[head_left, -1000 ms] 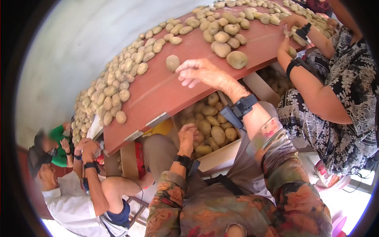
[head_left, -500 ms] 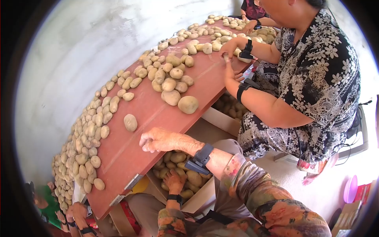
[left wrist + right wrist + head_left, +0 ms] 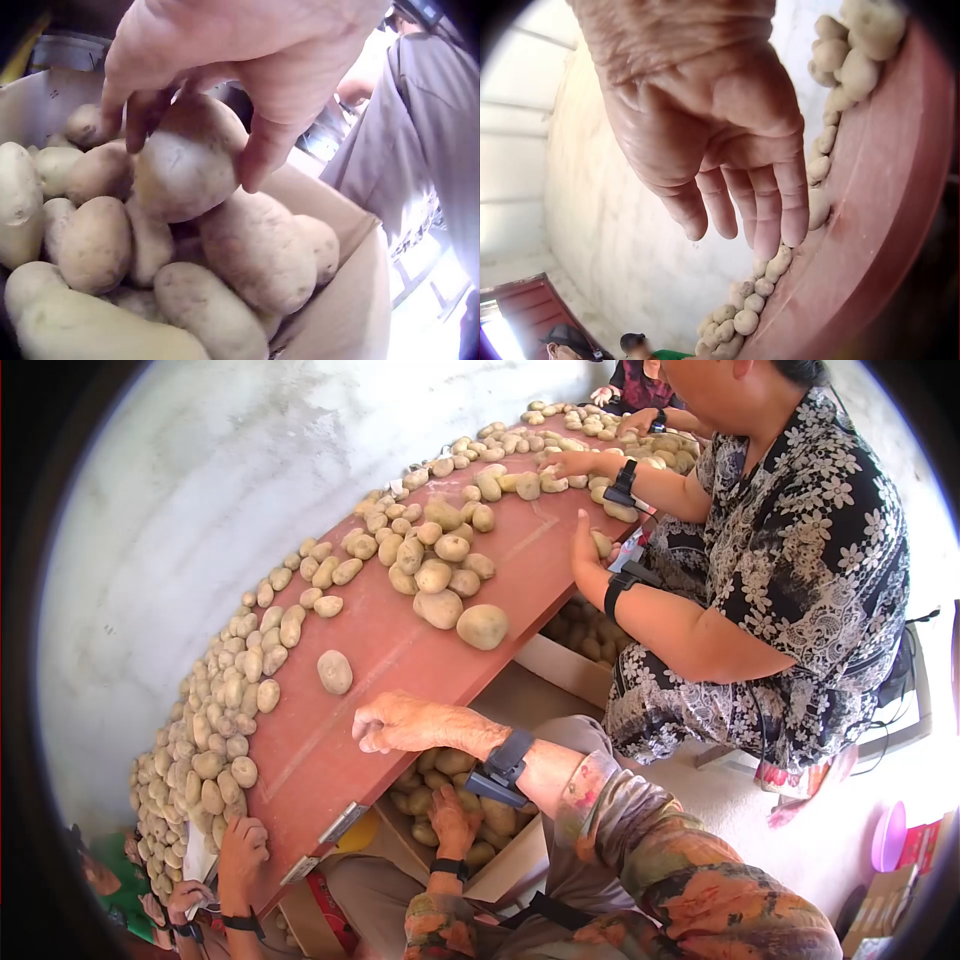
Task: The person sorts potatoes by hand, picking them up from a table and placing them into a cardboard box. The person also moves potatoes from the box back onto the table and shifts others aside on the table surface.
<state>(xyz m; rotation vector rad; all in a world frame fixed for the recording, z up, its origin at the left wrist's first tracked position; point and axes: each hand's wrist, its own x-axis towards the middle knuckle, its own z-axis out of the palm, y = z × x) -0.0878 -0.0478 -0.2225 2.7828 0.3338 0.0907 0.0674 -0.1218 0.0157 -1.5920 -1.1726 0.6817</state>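
My left hand [image 3: 455, 825] is down in a cardboard box [image 3: 512, 867] of potatoes below the table edge. In the left wrist view its thumb and fingers grip a roundish potato [image 3: 187, 169] that lies on top of several others. Over the near edge of the red-brown table [image 3: 400, 650] hangs my right hand [image 3: 405, 722], holding nothing. The right wrist view shows its palm, with the fingers loosely bent. A lone potato [image 3: 335, 672] lies on the table just beyond that hand.
A heap of potatoes [image 3: 440, 575] stands farther along the table, and a long row [image 3: 210, 735] lines the wall side. To the right a person in a floral shirt [image 3: 800, 540] handles potatoes. Another person's hand [image 3: 243, 850] is at the left table end. A second box [image 3: 565, 668] stands under the table.
The head view has swung right. My left hand has gone down from the box's edge into the potatoes and taken hold of one. The neighbour's hands have parted, one reaching across the table.
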